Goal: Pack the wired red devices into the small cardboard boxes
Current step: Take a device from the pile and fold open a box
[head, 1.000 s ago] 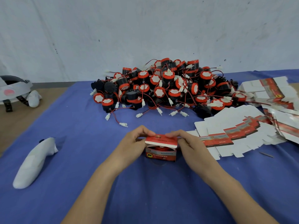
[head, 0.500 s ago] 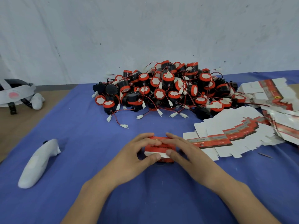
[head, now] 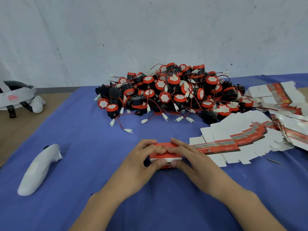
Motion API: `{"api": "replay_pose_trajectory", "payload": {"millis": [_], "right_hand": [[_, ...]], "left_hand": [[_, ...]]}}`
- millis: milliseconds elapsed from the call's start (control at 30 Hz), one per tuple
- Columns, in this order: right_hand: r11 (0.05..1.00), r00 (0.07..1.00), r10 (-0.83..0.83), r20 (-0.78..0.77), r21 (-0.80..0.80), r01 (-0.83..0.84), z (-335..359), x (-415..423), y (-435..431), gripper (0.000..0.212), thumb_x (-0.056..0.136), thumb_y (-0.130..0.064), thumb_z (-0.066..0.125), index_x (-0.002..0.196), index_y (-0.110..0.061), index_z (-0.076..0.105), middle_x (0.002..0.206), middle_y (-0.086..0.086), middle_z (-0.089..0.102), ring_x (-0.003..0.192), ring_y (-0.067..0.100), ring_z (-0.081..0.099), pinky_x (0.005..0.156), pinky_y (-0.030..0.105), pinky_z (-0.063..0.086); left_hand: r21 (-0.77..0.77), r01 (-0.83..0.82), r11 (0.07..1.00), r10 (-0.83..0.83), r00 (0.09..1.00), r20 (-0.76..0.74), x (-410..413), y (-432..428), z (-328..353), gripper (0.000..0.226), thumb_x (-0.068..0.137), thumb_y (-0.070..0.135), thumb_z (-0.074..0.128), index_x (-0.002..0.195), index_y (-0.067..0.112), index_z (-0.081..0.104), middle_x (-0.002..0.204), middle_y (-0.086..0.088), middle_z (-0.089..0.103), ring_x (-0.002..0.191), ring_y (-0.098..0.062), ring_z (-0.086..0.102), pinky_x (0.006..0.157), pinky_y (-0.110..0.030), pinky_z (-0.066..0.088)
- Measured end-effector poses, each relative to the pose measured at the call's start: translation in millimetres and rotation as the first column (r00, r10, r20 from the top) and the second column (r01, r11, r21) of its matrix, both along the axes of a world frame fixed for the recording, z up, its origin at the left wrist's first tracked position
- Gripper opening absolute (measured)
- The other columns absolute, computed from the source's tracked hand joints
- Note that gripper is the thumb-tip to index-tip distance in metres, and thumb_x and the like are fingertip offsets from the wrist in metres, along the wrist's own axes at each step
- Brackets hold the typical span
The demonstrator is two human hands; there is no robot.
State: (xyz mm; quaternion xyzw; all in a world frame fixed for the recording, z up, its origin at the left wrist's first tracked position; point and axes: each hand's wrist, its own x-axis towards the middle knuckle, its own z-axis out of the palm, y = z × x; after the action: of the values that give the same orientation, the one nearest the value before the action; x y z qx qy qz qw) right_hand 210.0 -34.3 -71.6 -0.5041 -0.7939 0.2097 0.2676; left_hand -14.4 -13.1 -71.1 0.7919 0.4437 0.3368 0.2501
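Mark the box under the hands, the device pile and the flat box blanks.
box (head: pixel 166 155), head view, red top face.
device pile (head: pixel 165 97), head view, white-capped device mid-heap.
flat box blanks (head: pixel 233 125), head view, white panel.

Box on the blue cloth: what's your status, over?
Holding box with left grip and right grip, fingers on lid. Behind, device pile waits. Nothing blocks the box.

One head-worn wide-angle view, facing forward and down across the blue table (head: pixel 75 164). Close range: left hand (head: pixel 140 165) and right hand (head: pixel 193 164) around the small cardboard box (head: pixel 166 156), toward 6 o'clock. Device pile (head: pixel 166 94) lies farther off at 12 o'clock, with the wall (head: pixel 150 30) behind it.
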Motion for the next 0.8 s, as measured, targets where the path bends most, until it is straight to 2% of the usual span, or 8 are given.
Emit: {"api": "replay_pose_trajectory", "payload": {"millis": [67,133,233,300,400,533,667,800], "right_hand": [[1.000,0.997,0.001,-0.081,0.000,-0.001,1.1,-1.9,0.0,0.037,0.100,-0.043,0.052,0.126,-0.069,0.045,0.143,-0.052,0.025,0.128,-0.016,0.040,0.104,0.010,0.035],[1.000,0.986,-0.011,-0.165,0.007,0.012,1.8,-3.8,0.5,0.038,0.101,-0.040,0.052,0.119,-0.074,0.047,0.143,-0.047,0.033,0.123,-0.014,0.046,0.099,0.008,0.038],[0.999,0.976,-0.035,-0.217,0.026,0.041,-0.6,-6.3,2.6,0.032,0.103,-0.035,0.051,0.123,-0.060,0.056,0.143,-0.037,0.043,0.129,-0.012,0.044,0.103,0.014,0.041],[0.998,0.979,-0.043,-0.200,0.038,0.051,-1.4,-6.9,2.5,0.034,0.104,-0.034,0.050,0.125,-0.060,0.055,0.145,-0.033,0.044,0.132,-0.011,0.042,0.106,0.019,0.041],[0.997,0.990,-0.037,-0.138,0.055,0.045,-0.1,-6.6,-0.3,0.041,0.104,-0.037,0.047,0.122,-0.074,0.048,0.150,-0.033,0.040,0.135,-0.008,0.040,0.108,0.021,0.040],[0.998,0.995,-0.031,-0.090,0.053,0.036,2.1,-5.2,-4.1,0.040,0.104,-0.037,0.047,0.125,-0.071,0.046,0.151,-0.039,0.031,0.137,-0.006,0.038,0.109,0.018,0.038],[0.999,0.999,0.013,-0.033,0.037,-0.011,6.4,-2.1,-8.6,0.036,0.098,-0.052,0.034,0.126,-0.075,0.037,0.153,-0.043,0.021,0.139,-0.005,0.035,0.109,0.019,0.038],[0.998,0.997,0.034,0.066,0.042,-0.037,8.3,0.4,-9.5,0.037,0.099,-0.054,0.033,0.123,-0.081,0.026,0.154,-0.045,0.011,0.140,0.003,0.039,0.110,0.028,0.042]], "left_hand": [[-0.008,0.021,1.000,-0.021,0.999,0.035,-2.1,-1.3,2.4,0.024,0.090,0.060,0.055,0.114,0.064,0.057,0.135,0.037,0.041,0.124,0.009,0.048,0.092,-0.011,0.045],[-0.019,0.035,0.999,-0.034,0.997,0.073,-2.7,-2.2,5.1,0.026,0.094,0.052,0.055,0.116,0.066,0.057,0.136,0.036,0.044,0.124,0.007,0.051,0.093,-0.014,0.047],[-0.027,0.012,1.000,-0.009,0.994,0.106,-1.9,-2.7,7.2,0.023,0.094,0.049,0.055,0.114,0.060,0.059,0.131,0.039,0.049,0.117,0.009,0.055,0.091,-0.015,0.049],[-0.053,-0.005,0.999,0.011,0.993,0.118,-2.4,-2.4,6.0,0.016,0.095,0.046,0.058,0.109,0.052,0.061,0.132,0.041,0.049,0.112,0.011,0.057,0.087,-0.017,0.052],[-0.066,0.002,0.998,0.007,0.992,0.130,-3.7,-1.6,3.5,0.013,0.095,0.039,0.061,0.105,0.047,0.064,0.131,0.042,0.049,0.115,0.012,0.055,0.084,-0.014,0.052],[-0.041,0.026,0.999,-0.021,0.993,0.118,-4.8,-2.6,1.3,0.015,0.096,0.033,0.063,0.102,0.046,0.064,0.136,0.040,0.046,0.118,0.011,0.054,0.089,-0.022,0.054],[0.017,0.046,0.999,-0.047,0.997,0.059,-9.2,-4.6,1.4,0.020,0.092,0.049,0.055,0.109,0.047,0.063,0.141,0.036,0.044,0.129,0.007,0.047,0.102,-0.030,0.048],[0.050,0.055,0.997,-0.054,0.998,-0.023,-11.6,-5.7,2.1,0.025,0.086,0.056,0.059,0.110,0.047,0.061,0.143,0.035,0.042,0.122,0.002,0.054,0.100,-0.034,0.049]]}}
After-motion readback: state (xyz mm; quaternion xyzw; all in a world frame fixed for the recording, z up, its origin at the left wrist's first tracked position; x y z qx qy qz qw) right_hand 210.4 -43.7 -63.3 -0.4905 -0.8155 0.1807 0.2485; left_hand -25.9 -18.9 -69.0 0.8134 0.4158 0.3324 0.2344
